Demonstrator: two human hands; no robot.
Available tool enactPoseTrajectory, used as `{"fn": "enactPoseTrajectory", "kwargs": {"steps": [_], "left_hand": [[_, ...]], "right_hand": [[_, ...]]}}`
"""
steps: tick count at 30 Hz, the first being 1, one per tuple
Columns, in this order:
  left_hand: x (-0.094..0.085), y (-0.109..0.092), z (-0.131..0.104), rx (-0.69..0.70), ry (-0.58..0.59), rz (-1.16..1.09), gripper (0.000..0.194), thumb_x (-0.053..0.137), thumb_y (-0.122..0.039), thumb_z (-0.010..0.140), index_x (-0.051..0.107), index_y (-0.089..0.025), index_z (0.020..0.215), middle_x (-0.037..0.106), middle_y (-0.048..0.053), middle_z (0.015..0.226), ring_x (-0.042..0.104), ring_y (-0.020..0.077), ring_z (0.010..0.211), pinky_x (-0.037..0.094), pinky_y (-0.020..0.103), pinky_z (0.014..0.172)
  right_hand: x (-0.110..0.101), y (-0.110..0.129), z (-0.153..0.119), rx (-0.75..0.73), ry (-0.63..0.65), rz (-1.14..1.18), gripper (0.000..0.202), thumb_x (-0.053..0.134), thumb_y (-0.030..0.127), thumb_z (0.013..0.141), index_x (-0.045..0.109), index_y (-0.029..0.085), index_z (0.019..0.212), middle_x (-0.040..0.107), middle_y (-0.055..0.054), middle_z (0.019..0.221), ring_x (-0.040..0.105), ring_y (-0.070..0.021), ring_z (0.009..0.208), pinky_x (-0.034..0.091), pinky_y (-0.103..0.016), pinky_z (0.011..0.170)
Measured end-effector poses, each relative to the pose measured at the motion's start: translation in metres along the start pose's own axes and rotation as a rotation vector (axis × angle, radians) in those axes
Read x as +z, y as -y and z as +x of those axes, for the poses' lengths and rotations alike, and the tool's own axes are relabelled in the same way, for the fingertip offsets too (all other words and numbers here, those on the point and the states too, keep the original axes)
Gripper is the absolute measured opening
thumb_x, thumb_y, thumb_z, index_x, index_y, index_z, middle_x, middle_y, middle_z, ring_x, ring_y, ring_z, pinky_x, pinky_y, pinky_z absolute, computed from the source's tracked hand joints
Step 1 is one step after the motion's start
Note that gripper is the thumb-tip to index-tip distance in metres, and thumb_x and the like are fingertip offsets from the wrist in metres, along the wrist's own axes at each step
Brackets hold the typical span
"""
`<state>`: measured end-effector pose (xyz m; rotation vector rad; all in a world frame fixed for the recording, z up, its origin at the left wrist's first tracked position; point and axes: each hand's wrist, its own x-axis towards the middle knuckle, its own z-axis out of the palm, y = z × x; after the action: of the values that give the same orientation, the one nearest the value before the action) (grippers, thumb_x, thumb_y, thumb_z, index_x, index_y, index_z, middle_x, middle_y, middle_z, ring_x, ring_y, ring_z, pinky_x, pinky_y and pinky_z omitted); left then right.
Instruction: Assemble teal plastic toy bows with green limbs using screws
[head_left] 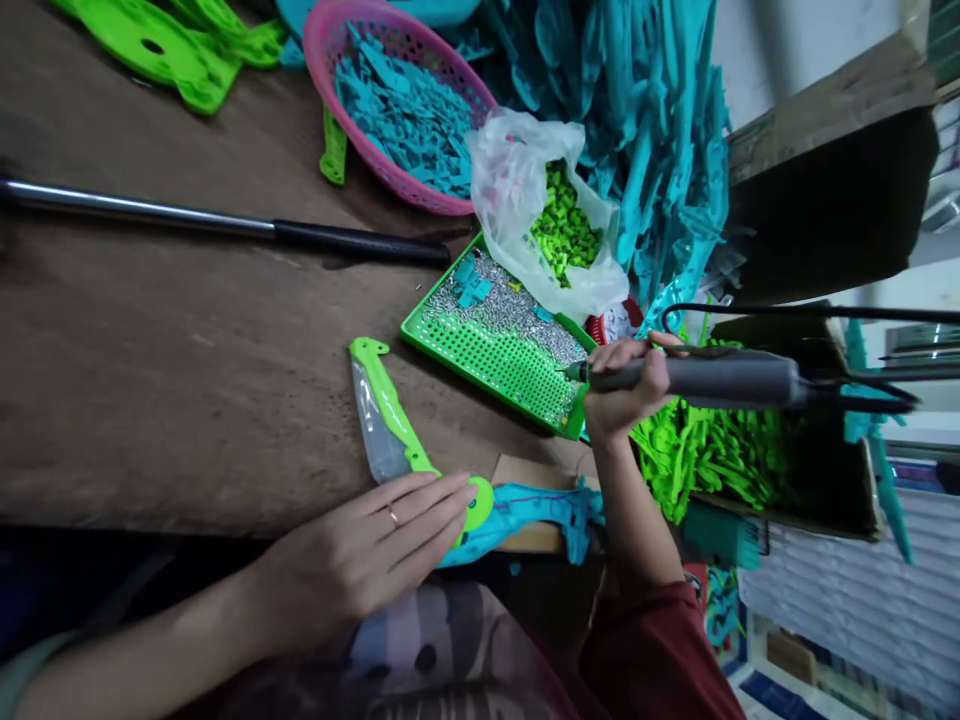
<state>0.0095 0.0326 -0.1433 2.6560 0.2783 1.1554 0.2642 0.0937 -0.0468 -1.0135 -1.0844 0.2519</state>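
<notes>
Evidently, in the head view, the right hand [626, 385] is wrapped around a gray screwdriver [727, 378], long axis running left to right, tip pointing left over the green tray [487, 387]. The left hand [367, 550] lies straight-fingered over a green-and-blue assembly [481, 503] at the desk's [187, 400] near edge, green arm [391, 408] slanting far left, blue arm [532, 506] reaching right; whether it grips, I cannot tell.

Black-handled metal rod [225, 222]; pale slatted sheet [855, 590], perhaps blind.
</notes>
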Motion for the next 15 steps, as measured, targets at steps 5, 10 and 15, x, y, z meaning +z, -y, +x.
{"fn": "enactPoseTrajectory", "kwargs": {"steps": [5,10,15], "left_hand": [[0.0,-0.006,-0.001,-0.038,0.011,0.004,0.036,0.041,-0.004,0.095,0.068,-0.007,0.12,0.067,0.015,0.134,0.057,0.0265,0.131,0.038,0.042,0.119],[-0.003,-0.006,-0.002,-0.038,0.024,0.008,0.029,0.049,-0.009,0.096,0.069,-0.009,0.116,0.068,0.012,0.132,0.058,0.0222,0.129,0.032,0.039,0.123],[-0.003,-0.006,-0.001,-0.009,0.016,0.051,0.03,0.048,-0.009,0.095,0.07,-0.01,0.116,0.067,0.012,0.133,0.06,0.0209,0.124,0.04,0.037,0.117]], "right_hand": [[0.002,-0.033,0.004,0.132,-0.089,-0.045,0.013,0.049,0.033,0.083,0.049,0.027,0.095,0.041,0.013,0.048,0.04,-0.0088,0.037,0.041,-0.022,0.045],[0.0,-0.034,-0.001,0.177,-0.075,-0.07,0.014,0.05,0.035,0.082,0.045,0.027,0.092,0.041,0.013,0.048,0.041,-0.0089,0.037,0.041,-0.023,0.045],[0.005,-0.03,0.006,0.187,-0.093,-0.061,0.013,0.053,0.033,0.081,0.046,0.026,0.089,0.041,0.013,0.047,0.041,-0.0087,0.037,0.041,-0.022,0.045]]}}
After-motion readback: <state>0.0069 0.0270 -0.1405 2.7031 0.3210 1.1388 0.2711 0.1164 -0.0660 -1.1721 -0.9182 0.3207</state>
